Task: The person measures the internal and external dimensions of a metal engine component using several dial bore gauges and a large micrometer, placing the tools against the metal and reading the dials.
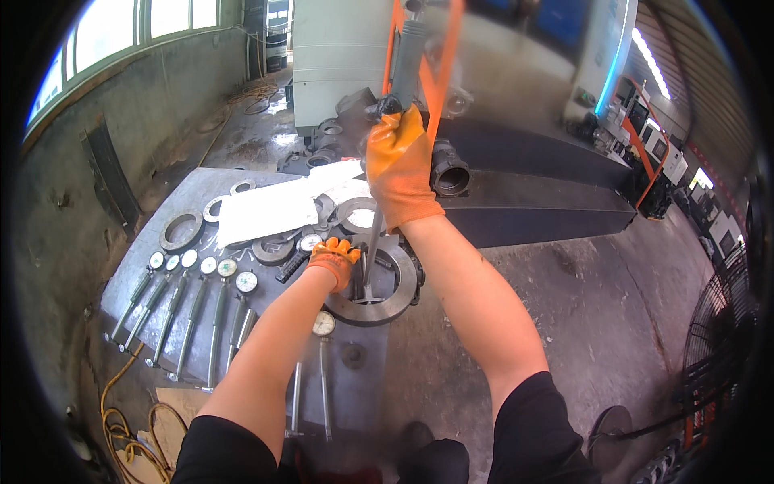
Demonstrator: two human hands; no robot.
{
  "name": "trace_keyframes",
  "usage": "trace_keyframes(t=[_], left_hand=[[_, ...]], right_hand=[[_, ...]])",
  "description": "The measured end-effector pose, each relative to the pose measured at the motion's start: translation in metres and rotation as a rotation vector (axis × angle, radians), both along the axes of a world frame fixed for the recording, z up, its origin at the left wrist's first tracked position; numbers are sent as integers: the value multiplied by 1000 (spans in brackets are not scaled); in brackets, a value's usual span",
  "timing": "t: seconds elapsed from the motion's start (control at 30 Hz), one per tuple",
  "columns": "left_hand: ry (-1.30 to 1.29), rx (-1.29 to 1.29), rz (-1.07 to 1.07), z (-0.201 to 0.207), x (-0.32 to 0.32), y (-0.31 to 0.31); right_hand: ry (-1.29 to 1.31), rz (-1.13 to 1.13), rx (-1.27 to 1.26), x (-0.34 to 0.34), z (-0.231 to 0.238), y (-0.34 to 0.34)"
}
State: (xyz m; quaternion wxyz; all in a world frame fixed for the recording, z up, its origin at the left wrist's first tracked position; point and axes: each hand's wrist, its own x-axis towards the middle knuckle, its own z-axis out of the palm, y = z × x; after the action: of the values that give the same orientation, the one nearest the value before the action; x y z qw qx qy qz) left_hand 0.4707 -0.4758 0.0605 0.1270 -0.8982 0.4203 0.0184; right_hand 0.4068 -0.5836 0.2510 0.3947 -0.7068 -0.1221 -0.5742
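My right hand (399,169), in an orange glove, is raised and closed around the upper part of a bore gauge. The gauge's thin metal stem (373,250) runs down from the glove, and its T-shaped foot stands inside a thick steel ring (399,305) on the table. A dark part (385,106) shows at the top of the right fist; I cannot see a dial face there. My left hand (334,262), also in an orange glove, is curled at the left rim of that ring, its fingers closed on it. A small dial (310,242) lies just beyond the left hand.
Several dial bore gauges (189,310) lie in a row on the grey table (157,230). Steel rings (182,231) and white paper (270,214) lie behind them. A dark metal channel (532,206) extends right, with a pipe-like part (450,171) on it. A black fan (713,323) stands far right.
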Motion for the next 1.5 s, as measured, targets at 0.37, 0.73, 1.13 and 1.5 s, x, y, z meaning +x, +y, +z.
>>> trace_keyframes(t=[0.37, 0.73, 1.13, 1.5], left_hand=[[-13, 11, 18, -4, 0, 1], [-14, 39, 13, 1, -4, 2], [82, -2, -2, -6, 9, -4], [-311, -988, -157, 56, -169, 200]], right_hand=[[52, -57, 68, 5, 4, -1], [134, -71, 112, 17, 4, -8], [49, -111, 109, 36, -2, -10], [-331, 267, 213, -81, 101, -55]])
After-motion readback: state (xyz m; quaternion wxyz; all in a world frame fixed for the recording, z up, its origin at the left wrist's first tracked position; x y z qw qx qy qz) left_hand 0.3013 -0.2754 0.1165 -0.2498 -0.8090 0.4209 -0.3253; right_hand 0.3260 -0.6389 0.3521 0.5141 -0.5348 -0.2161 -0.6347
